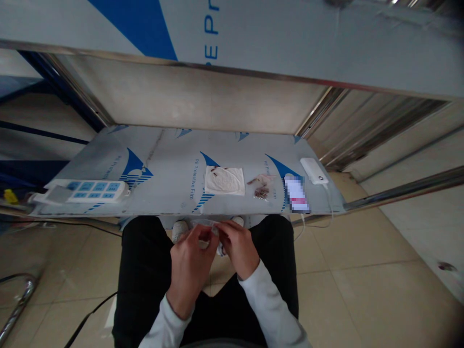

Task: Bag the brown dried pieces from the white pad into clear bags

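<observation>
Finding: clear plastic piece (203,223) pinched by left hand (192,261) and right hand (237,244), short of the shelf (174,159)

On my remote feed, the room shows a tiled floor (366,295) and a film-covered panel (275,38) across the top of the view. Below that panel I record the shelf, its surface flat and covered in printed protective film. Black trousers (143,270) show the wearer seated, knees close to the front edge.

I find the hands together between the knees, each closed in a pinch on the plastic piece. Along the shelf, I log a power strip (97,191) at the left end. A white sheet (225,182) lies straight ahead of the hands, with small brown bits (215,174) toward its back edge. A phone (296,193) and a white power bank (312,170) lie toward the right end. Between sheet and phone rests a small clear pouch (266,184) with brown sticks (261,193), ahead and to the right; the right hand is nearer it. The plastic piece's long axis appears to run left to right, but the grip hides much of it; I cannot tell its full shape.
</observation>
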The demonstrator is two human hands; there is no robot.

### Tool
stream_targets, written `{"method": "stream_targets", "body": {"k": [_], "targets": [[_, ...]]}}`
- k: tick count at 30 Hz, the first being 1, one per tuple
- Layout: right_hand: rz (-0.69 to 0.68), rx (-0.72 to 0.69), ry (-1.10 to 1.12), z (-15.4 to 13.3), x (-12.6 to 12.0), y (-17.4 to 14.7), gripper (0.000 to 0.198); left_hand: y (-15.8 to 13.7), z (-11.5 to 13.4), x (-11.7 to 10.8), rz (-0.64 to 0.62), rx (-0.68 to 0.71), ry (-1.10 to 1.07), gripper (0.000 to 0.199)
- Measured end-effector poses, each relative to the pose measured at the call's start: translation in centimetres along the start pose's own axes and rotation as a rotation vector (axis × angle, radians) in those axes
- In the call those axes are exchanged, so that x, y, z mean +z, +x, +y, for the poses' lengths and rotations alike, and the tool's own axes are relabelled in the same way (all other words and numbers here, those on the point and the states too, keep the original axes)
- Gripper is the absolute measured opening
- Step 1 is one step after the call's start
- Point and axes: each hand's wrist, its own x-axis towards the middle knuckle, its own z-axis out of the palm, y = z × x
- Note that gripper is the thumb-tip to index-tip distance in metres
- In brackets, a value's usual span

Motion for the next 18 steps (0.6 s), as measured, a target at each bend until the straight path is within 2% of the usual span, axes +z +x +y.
{"method": "stream_targets", "body": {"k": [2,3,5,7,8,13,15,18], "targets": [[-0.048,0.013,-0.049,-0.3,-0.8,0.5,0.024,0.1,-0.2,-0.4,-0.06,0.132,-0.003,0.009],[-0.07,0.025,-0.075,-0.5,-1.2,0.8,0.022,0.2,-0.3,-0.6,-0.109,0.215,-0.012,0.02],[-0.121,0.039,-0.111,-0.9,-2.2,1.2,0.017,0.6,-0.8,-0.7,-0.216,0.371,-0.027,0.056],[-0.174,0.026,-0.116,-1.5,-2.9,1.5,0.012,0.9,-1.2,-0.4,-0.297,0.451,-0.041,0.086],[-0.199,0.007,-0.113,-1.8,-3.2,1.6,0.01,1.1,-1.4,-0.2,-0.322,0.455,-0.06,0.086],[-0.284,-0.05,-0.088,-2.8,-3.4,1.9,0.006,1.3,-2.0,0.9,-0.318,0.242,-0.19,0.043],[-0.341,-0.077,-0.058,-2.7,-3.4,2.1,0.007,1.1,-2.6,1.1,-0.332,0.17,-0.242,0.04],[-0.486,-0.131,-0.035,-2.3,-3.2,2.5,0.011,0.6,-3.7,1.2,-0.356,0.135,-0.263,0.04]]}}
